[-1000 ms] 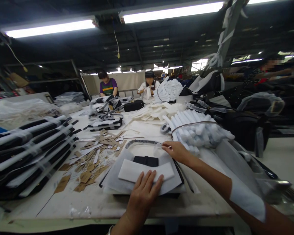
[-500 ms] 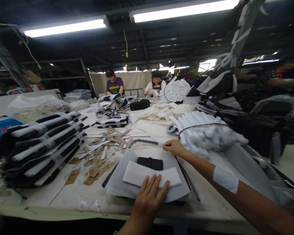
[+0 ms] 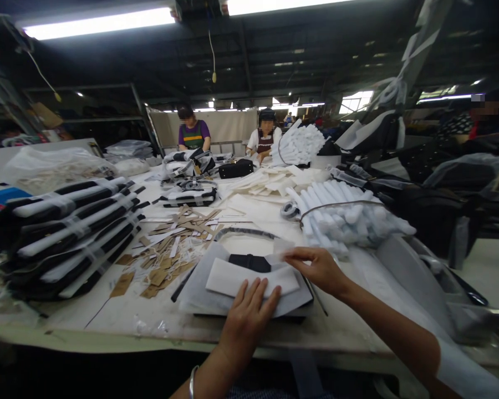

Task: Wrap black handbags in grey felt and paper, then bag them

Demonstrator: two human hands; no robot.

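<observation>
In front of me lies a black bag, mostly hidden under a thin white wrapping sheet [image 3: 195, 295]. Its curved handle [image 3: 249, 231], wrapped in clear film, reaches away from me. A black flap [image 3: 250, 263] shows above a thick white foam strip [image 3: 224, 277]. My left hand [image 3: 251, 310] rests on that strip with its fingers stretched out. At the sheet's far right corner, my right hand [image 3: 320, 269] pinches the thin sheet between thumb and fingers and lifts it. The rest of the bag is covered.
Bundled white foam rolls [image 3: 341, 213] lie to the right, beside grey and black bags. Brown card tags [image 3: 162, 271] with strings are scattered left of the work. A stack of black bags [image 3: 70, 238] stands farther left. Two people [image 3: 193, 133] work across the table.
My right hand has shifted slightly right and toward me, drawing the sheet's far corner up and inward over the flap. My left hand remains on the foam strip. The view has tilted down slightly.
</observation>
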